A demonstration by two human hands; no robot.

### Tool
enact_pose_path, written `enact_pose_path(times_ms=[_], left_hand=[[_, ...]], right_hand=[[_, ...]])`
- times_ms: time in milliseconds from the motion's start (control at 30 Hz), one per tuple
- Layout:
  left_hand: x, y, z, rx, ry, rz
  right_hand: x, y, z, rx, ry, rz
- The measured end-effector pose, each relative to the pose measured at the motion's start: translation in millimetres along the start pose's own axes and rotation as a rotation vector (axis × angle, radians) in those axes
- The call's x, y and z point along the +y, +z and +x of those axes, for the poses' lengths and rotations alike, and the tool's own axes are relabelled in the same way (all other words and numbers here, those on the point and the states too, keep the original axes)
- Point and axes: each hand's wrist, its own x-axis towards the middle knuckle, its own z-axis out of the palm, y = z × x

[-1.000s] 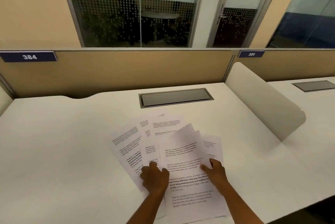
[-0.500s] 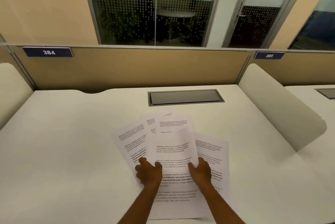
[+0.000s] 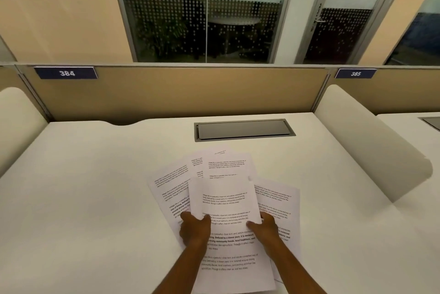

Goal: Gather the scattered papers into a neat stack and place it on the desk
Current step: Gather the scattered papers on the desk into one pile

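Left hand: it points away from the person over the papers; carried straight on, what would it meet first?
The left hand points toward the fanned sheets further up the desk. It would probably slide onto those first, with the grey hatch beyond; depth is uncertain.

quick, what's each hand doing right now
Left hand: closed on the left edge of the top sheet.
Right hand: closed on the same sheet's right edge.

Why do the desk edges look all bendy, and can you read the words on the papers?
Head view: the wide-angle lens bows the desk edges and partition; lighting is warm and dim; the papers show bold lines, but small print is too blurry to read; the left hand and right hand look sharp enough.
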Motion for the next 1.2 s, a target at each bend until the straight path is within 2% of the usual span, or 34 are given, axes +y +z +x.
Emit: enact_pose_path(times_ms=[200, 400, 600, 733, 833, 1200], left_hand=[[-0.9, 12.6, -2.1, -0.058, -0.036, -0.027], [9.5, 43.0, -17.6, -0.15, 0.136, 0.137], [15.5, 67.6, -27.1, -0.201, 0.278, 0.352], [17.9, 78.2, -30.4, -0.237, 0.327, 0.45], [18.8, 84.6, -33.1, -0.257, 0.358, 0.466], [23.5, 90.0, -37.0, -0.248, 0.318, 0.444]], right_hand=[[6.2, -19.3, 2.5, 0.108, 0.003, 0.047], [16.7, -43.3, 3.2, 0.238, 0.017, 0.065], [29.3, -69.7, 3.9, 0.387, 0.084, -0.039], [34.8, -82.4, 1.4, 0.445, 0.186, -0.213], [35.4, -86.7, 0.4, 0.452, 0.215, -0.26], [26.2, -83.8, 1.9, 0.378, 0.167, -0.131]])
